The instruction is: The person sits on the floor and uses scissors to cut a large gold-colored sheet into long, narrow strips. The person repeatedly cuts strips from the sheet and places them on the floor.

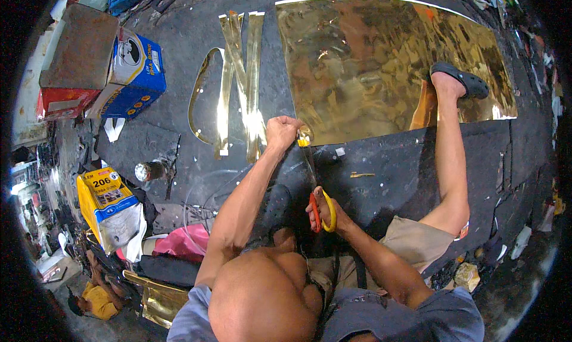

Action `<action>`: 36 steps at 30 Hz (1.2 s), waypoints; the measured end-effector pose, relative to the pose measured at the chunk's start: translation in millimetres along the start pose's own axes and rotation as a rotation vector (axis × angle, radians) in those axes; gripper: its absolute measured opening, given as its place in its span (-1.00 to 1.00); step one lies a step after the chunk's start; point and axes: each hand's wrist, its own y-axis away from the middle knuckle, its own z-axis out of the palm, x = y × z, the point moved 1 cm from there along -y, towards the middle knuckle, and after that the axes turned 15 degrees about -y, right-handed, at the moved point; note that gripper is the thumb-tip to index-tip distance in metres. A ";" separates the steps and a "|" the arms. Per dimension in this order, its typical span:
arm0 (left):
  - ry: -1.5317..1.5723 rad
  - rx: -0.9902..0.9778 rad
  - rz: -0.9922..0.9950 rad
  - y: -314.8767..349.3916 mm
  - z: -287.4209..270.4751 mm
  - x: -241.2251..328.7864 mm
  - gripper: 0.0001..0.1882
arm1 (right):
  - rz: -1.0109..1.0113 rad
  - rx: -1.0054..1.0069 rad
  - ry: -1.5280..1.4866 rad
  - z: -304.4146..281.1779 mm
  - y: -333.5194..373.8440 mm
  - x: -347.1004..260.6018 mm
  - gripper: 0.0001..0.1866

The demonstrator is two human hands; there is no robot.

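A large shiny gold sheet (381,62) lies on the dark floor mat (405,169). My left hand (281,132) is closed on the sheet's near left corner. My right hand (325,214) grips scissors with orange and yellow handles (319,208). Their long blades point up toward that corner. My right foot in a dark sandal (462,79) rests on the sheet's right part. My left foot in a dark shoe (274,214) sits below my left arm.
Several cut gold strips (241,79) lie left of the sheet. A brown box (80,47), a blue and white carton (136,70) and a yellow bag (110,208) stand at the left. A small gold scrap (361,175) lies on the mat. Another person in yellow (98,300) crouches lower left.
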 end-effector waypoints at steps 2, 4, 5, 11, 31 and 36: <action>0.026 0.004 0.008 -5.1 4.2 -10.2 -0.80 | -0.051 0.025 -0.043 -2.3 -9.6 -0.7 -0.20; 0.033 0.010 0.018 -5.8 6.9 -12.2 -0.76 | -0.112 0.045 -0.043 -4.1 -15.7 -5.5 -0.20; 0.027 0.013 0.024 -2.5 7.6 -9.8 -0.73 | -0.147 0.054 -0.022 -4.4 -18.4 -10.4 -0.14; -0.091 -0.038 0.151 32.2 17.8 -14.0 -0.60 | -0.149 0.110 0.076 -6.0 -27.8 -24.1 -0.09; 0.067 -0.036 0.160 42.3 15.5 -10.0 -0.72 | -0.287 0.192 0.244 17.8 -15.6 -50.2 -0.11; 0.166 -0.078 0.141 39.9 15.2 -11.5 -0.72 | -0.274 0.177 0.248 20.5 -25.5 -64.8 -0.10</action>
